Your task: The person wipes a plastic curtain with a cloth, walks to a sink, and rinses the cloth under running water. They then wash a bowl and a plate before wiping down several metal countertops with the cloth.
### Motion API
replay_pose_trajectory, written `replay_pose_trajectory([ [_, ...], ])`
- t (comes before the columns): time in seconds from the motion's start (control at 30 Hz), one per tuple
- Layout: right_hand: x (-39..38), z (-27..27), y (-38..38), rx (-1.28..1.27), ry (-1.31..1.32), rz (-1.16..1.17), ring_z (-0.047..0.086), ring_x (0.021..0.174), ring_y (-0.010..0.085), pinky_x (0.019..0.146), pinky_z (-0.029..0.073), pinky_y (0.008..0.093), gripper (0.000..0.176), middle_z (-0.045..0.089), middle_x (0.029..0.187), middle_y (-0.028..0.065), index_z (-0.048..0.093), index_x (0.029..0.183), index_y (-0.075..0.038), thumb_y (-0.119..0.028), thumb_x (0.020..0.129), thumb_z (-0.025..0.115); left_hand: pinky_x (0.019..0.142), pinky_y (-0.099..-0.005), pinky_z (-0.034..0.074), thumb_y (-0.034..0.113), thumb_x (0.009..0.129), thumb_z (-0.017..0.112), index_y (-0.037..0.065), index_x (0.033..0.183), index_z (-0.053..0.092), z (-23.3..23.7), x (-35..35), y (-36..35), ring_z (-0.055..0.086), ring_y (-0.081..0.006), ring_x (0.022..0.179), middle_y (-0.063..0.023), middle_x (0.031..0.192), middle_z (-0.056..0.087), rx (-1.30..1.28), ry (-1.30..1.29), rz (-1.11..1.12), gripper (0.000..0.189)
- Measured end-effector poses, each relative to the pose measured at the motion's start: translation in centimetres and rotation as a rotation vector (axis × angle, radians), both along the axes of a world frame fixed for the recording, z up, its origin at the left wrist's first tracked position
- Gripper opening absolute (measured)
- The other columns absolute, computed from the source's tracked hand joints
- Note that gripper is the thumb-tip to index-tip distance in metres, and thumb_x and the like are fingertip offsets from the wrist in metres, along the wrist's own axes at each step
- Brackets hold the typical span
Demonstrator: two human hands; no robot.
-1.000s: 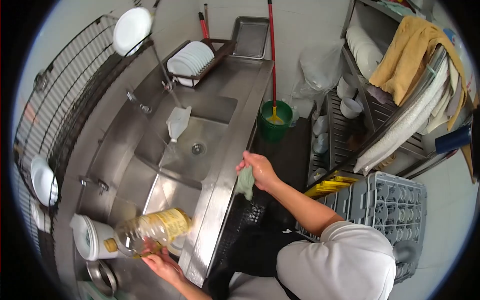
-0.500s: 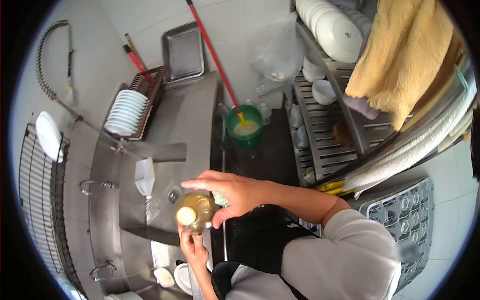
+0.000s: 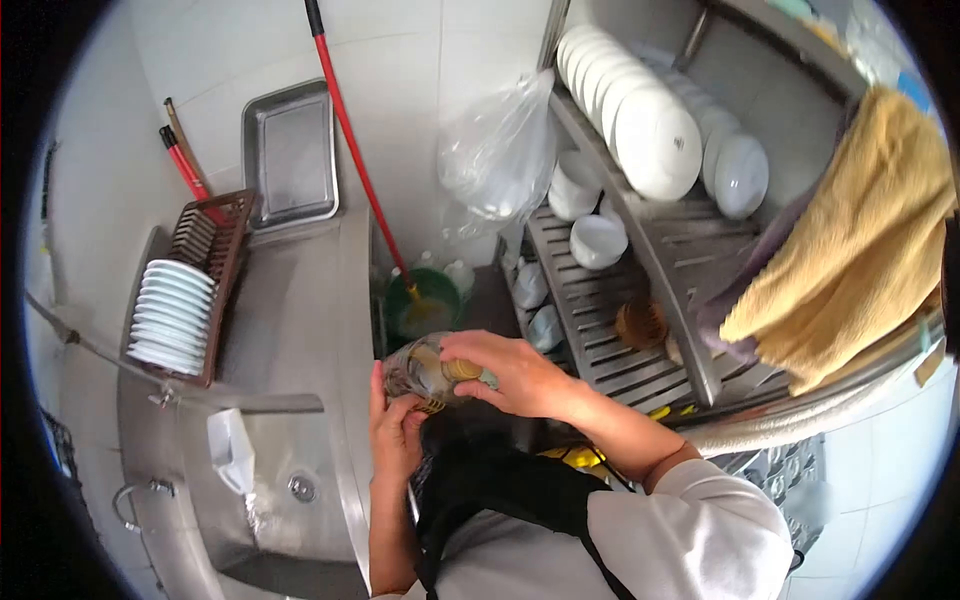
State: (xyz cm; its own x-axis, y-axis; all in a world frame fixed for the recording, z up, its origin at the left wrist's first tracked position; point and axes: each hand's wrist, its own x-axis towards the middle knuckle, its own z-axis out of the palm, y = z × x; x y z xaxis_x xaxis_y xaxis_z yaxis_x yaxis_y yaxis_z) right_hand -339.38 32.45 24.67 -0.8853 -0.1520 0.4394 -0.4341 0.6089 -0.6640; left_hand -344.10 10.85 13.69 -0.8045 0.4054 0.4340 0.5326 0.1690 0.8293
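A clear, rounded see-through vessel (image 3: 416, 366) is between my hands, held past the sink's right edge. My left hand (image 3: 396, 435) supports it from below and the near side, thumb up along its wall. On the other side, my right hand (image 3: 515, 372) curls over the vessel's end. A pale green scrap of pad or cloth (image 3: 488, 380) shows under its fingers. Yellowish parts show through and beside the vessel near both sets of fingertips. The green bucket (image 3: 452, 290) stands lower down, just beyond it.
Water runs by a white plastic container (image 3: 230, 448) in the steel sink (image 3: 300, 440). White plates (image 3: 172, 315) stand in a brown rack (image 3: 235, 215) on the counter. A red mop handle (image 3: 350, 130) leans from the bucket. Shelves at right hold plates (image 3: 655, 145), bowls (image 3: 598, 242) and a tan towel (image 3: 850, 240).
Both hands have carried the vessel from over the sink to the right, and its tilt has changed. The right hand has closed in onto its end. The camera view has turned rightward.
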Motion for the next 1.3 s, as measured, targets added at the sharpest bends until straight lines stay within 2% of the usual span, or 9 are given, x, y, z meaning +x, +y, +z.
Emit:
replay_pose_trajectory([
  [0.07,-2.1,1.5,0.1,0.036,0.010,-0.032,0.061,0.102,0.0373,0.083,0.053,0.0398,0.041,0.062,0.112,0.0157,0.058,0.113,-0.004,-0.008,0.077,0.075,0.107,-0.0439,0.036,0.011,0.089,0.064,0.005,0.098,0.064,0.3,-2.9,0.7,0.038,-0.0405,0.136,-0.0272,0.151,0.028,-0.073,-0.025,0.025,0.011],
  [0.13,-4.5,2.4,0.7,0.049,-0.061,-0.128,0.064,0.102,0.0325,0.085,0.052,0.0374,0.039,0.065,0.112,0.0145,0.061,0.110,-0.004,-0.013,0.077,0.078,0.108,-0.0442,0.035,0.011,0.085,0.067,0.006,0.111,0.060,0.7,-5.2,0.8,0.036,-0.0399,0.137,-0.0265,0.151,0.029,-0.039,-0.046,0.066,0.028],
  [0.2,-7.3,3.0,1.8,0.064,0.020,-0.189,0.064,0.096,0.0350,0.081,0.052,0.0372,0.037,0.064,0.104,0.0155,0.059,0.112,-0.005,-0.012,0.079,0.076,0.108,-0.0439,0.035,0.010,0.084,0.068,0.006,0.119,0.057,1.6,-6.8,0.4,0.036,-0.0382,0.138,-0.0259,0.150,0.031,0.024,-0.135,0.124,0.037],
  [0.3,-11.2,4.0,3.4,0.152,0.010,-0.343,0.065,0.095,0.0338,0.080,0.052,0.0373,0.036,0.066,0.103,0.0155,0.061,0.110,-0.004,-0.014,0.079,0.076,0.107,-0.0390,0.035,0.003,0.087,0.060,0.005,0.127,0.050,-0.1,-8.2,-1.8,0.046,-0.0299,0.130,-0.0202,0.144,0.044,0.162,-0.387,0.107,0.042],
  [0.47,-18.4,4.8,8.7,0.247,0.243,-0.625,0.065,0.093,0.0366,0.080,0.051,0.0393,0.035,0.066,0.099,0.0190,0.062,0.109,-0.003,-0.014,0.078,0.076,0.099,-0.0374,0.042,0.009,0.087,0.064,0.002,0.119,0.055,-4.3,-7.2,-7.3,0.054,-0.0225,0.115,-0.0143,0.126,0.058,0.338,-0.486,0.312,0.034],
  [0.63,-26.8,7.7,15.8,0.337,0.600,-0.759,0.064,0.091,0.0357,0.079,0.051,0.0394,0.032,0.065,0.101,0.0185,0.062,0.110,-0.002,-0.009,0.081,0.073,0.097,-0.0350,0.043,0.018,0.094,0.061,0.000,0.115,0.054,-2.8,-3.4,-9.3,0.057,-0.0209,0.107,-0.0126,0.117,0.060,0.420,-0.390,0.677,0.029],
  [0.83,-33.6,7.6,24.4,0.362,0.636,-0.878,0.063,0.100,0.0375,0.083,0.052,0.0424,0.036,0.064,0.112,0.0183,0.060,0.112,-0.003,-0.005,0.078,0.072,0.097,-0.0358,0.045,0.022,0.097,0.059,0.000,0.112,0.053,-3.2,-0.9,-7.6,0.058,-0.0223,0.108,-0.0162,0.117,0.059,0.495,-0.319,0.996,0.028],
  [1.13,-37.4,0.4,32.0,0.447,0.036,-0.997,0.064,0.097,0.0368,0.081,0.052,0.0453,0.037,0.066,0.106,0.0176,0.060,0.114,-0.007,-0.016,0.080,0.072,0.092,-0.0329,0.046,0.020,0.096,0.060,0.003,0.110,0.054,-3.3,-1.9,-4.4,0.058,-0.0202,0.106,-0.0149,0.113,0.061,0.551,-0.377,0.955,0.023],
  [1.3,-37.9,0.2,32.6,0.488,0.033,-0.999,0.064,0.094,0.0377,0.079,0.052,0.0470,0.030,0.067,0.098,0.0179,0.061,0.108,-0.008,-0.018,0.082,0.071,0.090,-0.0306,0.045,0.019,0.095,0.062,0.003,0.108,0.056,-2.3,-3.8,-3.0,0.058,-0.0171,0.099,-0.0121,0.110,0.063,0.520,-0.394,0.895,0.021],
])
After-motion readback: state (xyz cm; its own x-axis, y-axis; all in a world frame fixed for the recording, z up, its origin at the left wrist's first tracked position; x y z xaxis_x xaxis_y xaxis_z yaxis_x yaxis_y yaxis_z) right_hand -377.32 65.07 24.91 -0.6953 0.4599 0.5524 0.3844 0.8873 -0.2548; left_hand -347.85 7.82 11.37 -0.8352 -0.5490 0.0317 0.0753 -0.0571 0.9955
